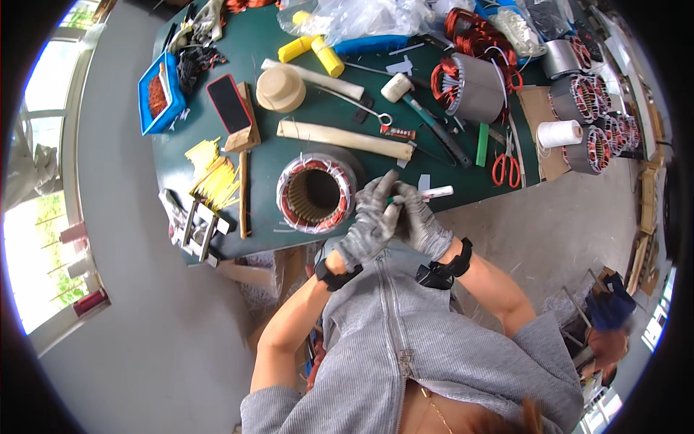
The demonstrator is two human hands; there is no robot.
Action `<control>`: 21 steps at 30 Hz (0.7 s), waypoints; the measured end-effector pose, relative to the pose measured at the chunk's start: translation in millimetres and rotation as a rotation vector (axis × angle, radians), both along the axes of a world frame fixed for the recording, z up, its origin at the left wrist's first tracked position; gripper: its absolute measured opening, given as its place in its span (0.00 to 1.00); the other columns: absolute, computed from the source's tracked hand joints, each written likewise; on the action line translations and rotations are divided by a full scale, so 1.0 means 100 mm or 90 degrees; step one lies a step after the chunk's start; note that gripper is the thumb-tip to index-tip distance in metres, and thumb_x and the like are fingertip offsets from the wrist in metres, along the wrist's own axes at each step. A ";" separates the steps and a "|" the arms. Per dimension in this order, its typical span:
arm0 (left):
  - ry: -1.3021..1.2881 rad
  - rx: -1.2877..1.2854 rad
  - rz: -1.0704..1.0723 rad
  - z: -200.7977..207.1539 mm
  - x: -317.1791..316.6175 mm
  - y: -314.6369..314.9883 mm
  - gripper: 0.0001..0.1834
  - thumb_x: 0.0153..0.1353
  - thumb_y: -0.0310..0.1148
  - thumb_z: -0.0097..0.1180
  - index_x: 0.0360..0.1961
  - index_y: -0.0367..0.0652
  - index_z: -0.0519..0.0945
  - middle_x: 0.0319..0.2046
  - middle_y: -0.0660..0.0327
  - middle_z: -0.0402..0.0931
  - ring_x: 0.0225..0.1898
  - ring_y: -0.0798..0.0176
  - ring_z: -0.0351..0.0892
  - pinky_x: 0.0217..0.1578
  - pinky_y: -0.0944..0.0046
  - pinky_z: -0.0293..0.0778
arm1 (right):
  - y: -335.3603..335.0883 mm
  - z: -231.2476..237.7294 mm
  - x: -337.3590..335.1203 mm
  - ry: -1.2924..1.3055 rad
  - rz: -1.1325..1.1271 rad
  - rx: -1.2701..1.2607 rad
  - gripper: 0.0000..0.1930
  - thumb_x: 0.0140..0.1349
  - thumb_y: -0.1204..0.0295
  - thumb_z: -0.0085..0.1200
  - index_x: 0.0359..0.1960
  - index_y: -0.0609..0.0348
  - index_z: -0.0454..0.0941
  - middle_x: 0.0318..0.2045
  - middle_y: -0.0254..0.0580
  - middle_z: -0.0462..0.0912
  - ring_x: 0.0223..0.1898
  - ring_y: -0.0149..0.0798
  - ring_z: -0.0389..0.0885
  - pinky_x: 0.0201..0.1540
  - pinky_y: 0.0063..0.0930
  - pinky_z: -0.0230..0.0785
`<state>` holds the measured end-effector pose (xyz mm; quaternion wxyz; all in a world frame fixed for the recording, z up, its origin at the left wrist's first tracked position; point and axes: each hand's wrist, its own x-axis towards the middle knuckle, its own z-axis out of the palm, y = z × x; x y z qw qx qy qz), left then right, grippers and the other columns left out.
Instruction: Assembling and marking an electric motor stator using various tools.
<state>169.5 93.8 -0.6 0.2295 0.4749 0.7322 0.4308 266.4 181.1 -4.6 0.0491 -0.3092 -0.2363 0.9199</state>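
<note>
Head view, white marker point(438, 192): in right hand point(425, 223), long axis roughly left-right, white end projecting right.
Right fingers: curled around marker.
Left hand point(369, 220): at marker's green end; pinch cannot be told.
Stator point(301, 204): just left of left hand.

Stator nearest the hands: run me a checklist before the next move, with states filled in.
1. Stator standing on the table, bore facing up: ok.
2. White marker held in the right hand: ok.
3. Left hand well away from the marker: not ok; it is by the green end.
4. Marker uncapped: cannot tell; fingers hide much of it.
5. Red-handled scissors apart from the stator: ok.
</note>
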 end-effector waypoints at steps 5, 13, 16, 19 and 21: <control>0.004 -0.054 -0.112 0.48 -0.28 -0.36 0.27 0.56 0.30 0.50 0.57 0.38 0.61 0.52 0.45 0.61 0.53 0.44 0.61 0.55 0.51 0.58 | 0.33 -0.35 -0.20 -0.106 0.126 0.038 0.20 0.60 0.45 0.43 0.37 0.48 0.70 0.27 0.31 0.73 0.25 0.27 0.74 0.24 0.20 0.69; -0.436 -0.403 0.015 0.10 -0.54 -1.62 0.13 0.62 0.26 0.42 0.45 0.38 0.73 0.42 0.53 0.73 0.44 0.59 0.72 0.49 0.64 0.65 | 1.37 -0.55 -0.89 -0.149 -0.115 0.011 0.16 0.60 0.53 0.47 0.26 0.51 0.70 0.19 0.37 0.76 0.17 0.28 0.74 0.13 0.17 0.59; -0.307 -0.334 0.113 -0.85 -0.78 -2.08 0.13 0.61 0.27 0.41 0.44 0.37 0.74 0.41 0.54 0.73 0.45 0.60 0.72 0.50 0.64 0.66 | 1.45 -0.49 -1.06 -0.092 -0.053 0.053 0.17 0.60 0.52 0.48 0.26 0.53 0.71 0.17 0.35 0.75 0.15 0.29 0.73 0.12 0.17 0.58; 0.217 -0.275 -0.120 -0.73 -1.02 -1.63 0.14 0.64 0.34 0.41 0.45 0.38 0.73 0.45 0.56 0.73 0.47 0.64 0.71 0.52 0.62 0.66 | 1.35 -0.58 -1.05 -0.218 -0.013 0.158 0.17 0.62 0.53 0.46 0.25 0.53 0.71 0.14 0.36 0.74 0.11 0.29 0.70 0.11 0.18 0.56; -0.854 0.059 0.422 -0.44 -0.96 -1.32 0.16 0.66 0.36 0.37 0.47 0.41 0.73 0.46 0.60 0.73 0.48 0.64 0.71 0.52 0.65 0.67 | 1.20 -0.57 -1.04 -0.217 0.042 0.167 0.14 0.61 0.55 0.47 0.26 0.51 0.70 0.14 0.33 0.73 0.11 0.26 0.68 0.10 0.16 0.55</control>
